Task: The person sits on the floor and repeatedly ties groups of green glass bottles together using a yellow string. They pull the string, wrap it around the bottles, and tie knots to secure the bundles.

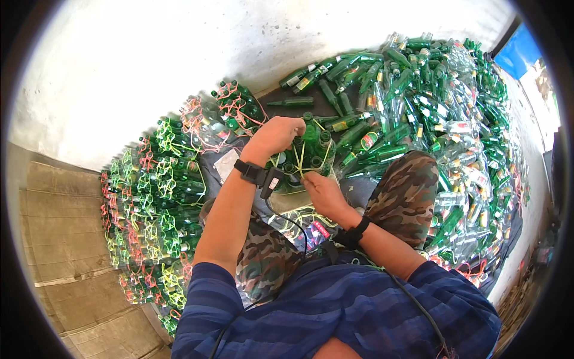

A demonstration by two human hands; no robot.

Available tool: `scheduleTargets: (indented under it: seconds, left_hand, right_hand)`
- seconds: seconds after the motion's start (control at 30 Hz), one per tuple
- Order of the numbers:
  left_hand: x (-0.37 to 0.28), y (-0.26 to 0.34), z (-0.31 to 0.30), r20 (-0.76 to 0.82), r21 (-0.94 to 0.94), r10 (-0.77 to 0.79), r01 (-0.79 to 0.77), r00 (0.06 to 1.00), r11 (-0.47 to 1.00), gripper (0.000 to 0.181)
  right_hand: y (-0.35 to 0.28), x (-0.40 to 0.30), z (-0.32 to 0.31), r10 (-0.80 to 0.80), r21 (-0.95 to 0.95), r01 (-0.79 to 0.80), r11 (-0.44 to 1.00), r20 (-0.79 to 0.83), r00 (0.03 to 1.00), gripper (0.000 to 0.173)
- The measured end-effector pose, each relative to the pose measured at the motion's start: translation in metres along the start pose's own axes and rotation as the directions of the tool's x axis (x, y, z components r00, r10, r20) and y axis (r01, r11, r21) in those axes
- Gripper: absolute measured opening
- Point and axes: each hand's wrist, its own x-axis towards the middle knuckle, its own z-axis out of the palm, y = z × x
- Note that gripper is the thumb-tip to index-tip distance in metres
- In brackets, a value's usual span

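Several green glass bottles (312,131) stand upright in a cluster between my knees, with yellow cord (299,157) running over and between their necks. My right hand (326,194) pinches the cord at the near side of the cluster, where the strands meet. Over the far left side of the bottles, my left hand (279,134) is bent with curled fingers beside a bottle neck. Its fingertips are partly hidden, so whether it holds cord or glass does not show.
A large heap of loose green and clear bottles (403,98) lies to the right. Bottle bundles netted in coloured cord (166,179) are stacked at left, against a white wall (134,58) and cardboard (67,233). Loose yellow cord (309,214) lies between my legs.
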Motion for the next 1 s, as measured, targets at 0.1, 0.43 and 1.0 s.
scheduleTargets:
  seconds: [0.1,0.43,1.0]
  left_hand:
    - [-0.004,-0.003,0.002,0.003,-0.021,0.009,-0.009,1.000,1.000,0.018]
    - [-0.020,-0.010,0.012,-0.185,0.188,0.110,-0.075,0.977,0.979,0.021]
    - [-0.089,0.016,0.072,-0.358,0.167,0.233,-0.183,0.904,0.969,0.016]
  right_hand:
    - [0.001,-0.002,-0.003,-0.006,-0.030,0.007,1.000,0.036,0.999,0.020]
    - [-0.013,-0.013,-0.013,0.034,0.015,-0.036,0.999,0.109,0.993,0.021]
    - [-0.008,-0.008,-0.019,0.083,0.363,-0.095,0.927,0.049,0.995,0.024]
